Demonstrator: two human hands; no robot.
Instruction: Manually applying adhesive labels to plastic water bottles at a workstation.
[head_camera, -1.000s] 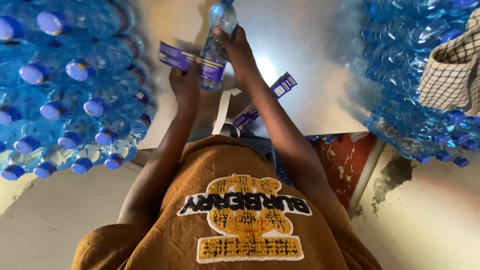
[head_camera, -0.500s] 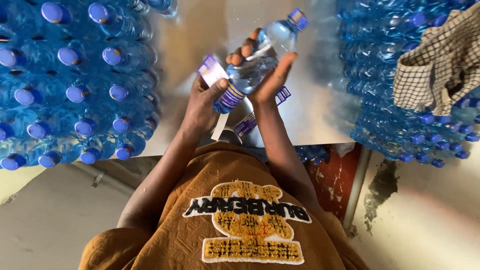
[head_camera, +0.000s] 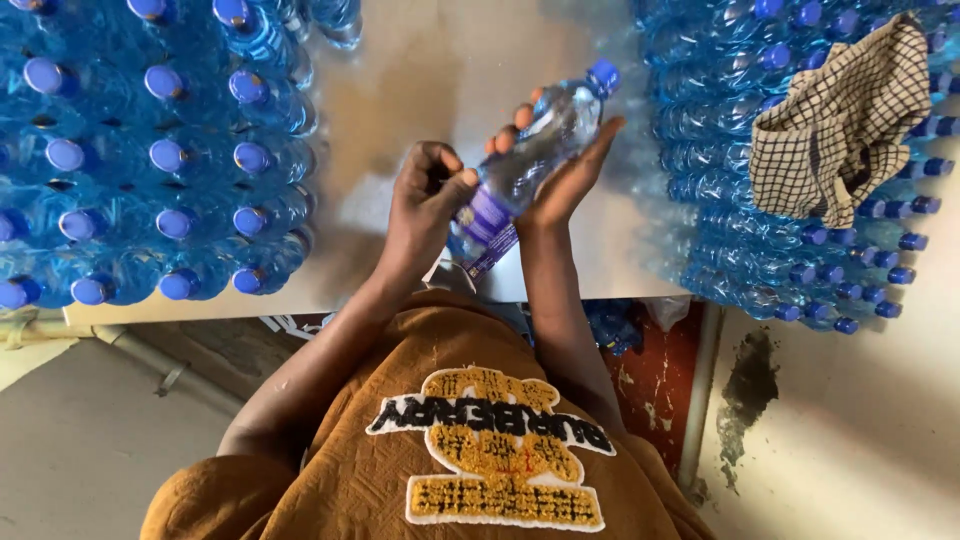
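A clear plastic water bottle (head_camera: 530, 165) with a blue cap lies tilted across the open palm of the right hand (head_camera: 565, 175), cap pointing toward the far right, its base low near the near edge of the table (head_camera: 420, 70). The right hand's fingers are spread and lightly curled under and behind the bottle, cradling it rather than squeezing; the fingertips show above the bottle's far side. The left hand (head_camera: 425, 205) sits just beside it on the left, fingers curled together, with the thumb and first fingers pressed on the purple label (head_camera: 487, 215) that wraps the lower part of the bottle (whether the label is fully stuck down cannot be told). Both hands hang over the middle of the pale, shiny table, close to its near edge. Along the left edge of the table stands a dense block of blue-capped bottles (head_camera: 150, 150), upright and packed touching one another. Another mass of blue-capped bottles fills the right side (head_camera: 740, 150), and a checked cloth (head_camera: 840, 120) in cream and dark lines is draped over the top of that stack near the far right corner. Below the hands shows the person's brown shirt (head_camera: 400, 400) with a stitched yellow patch.
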